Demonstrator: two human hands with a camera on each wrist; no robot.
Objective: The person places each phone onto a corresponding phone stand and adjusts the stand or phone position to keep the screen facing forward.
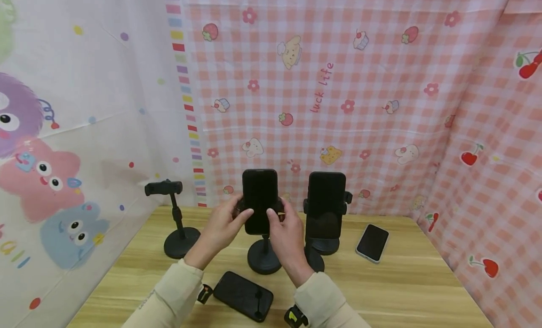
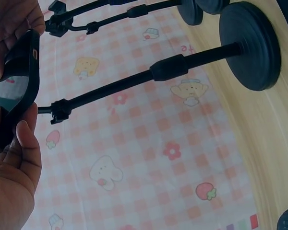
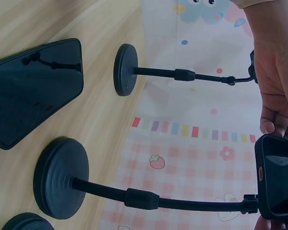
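Note:
Between both hands a black smartphone [image 1: 260, 196] stands upright at the head of the middle phone stand [image 1: 264, 256], screen facing me. My left hand [image 1: 222, 224] grips its left edge, thumb on the front and fingers behind. On the opposite edge my right hand [image 1: 288, 229] does the same, its thumb near the screen. In the left wrist view the phone [image 2: 26, 76] sits at the end of the stand's thin pole [image 2: 120, 88]. The right wrist view shows its lower edge beside the stand's joint [image 3: 250, 204]. The holder's clamp is mostly hidden behind the phone and fingers.
To the right, another phone [image 1: 325, 201] is mounted on a stand. An unoccupied phone stand [image 1: 179, 241] is on the left. One phone [image 1: 243, 296] lies flat in front, and a light-edged phone [image 1: 372, 243] lies at the right. Patterned cloth [image 1: 381, 83] hangs behind the wooden table [image 1: 402, 290].

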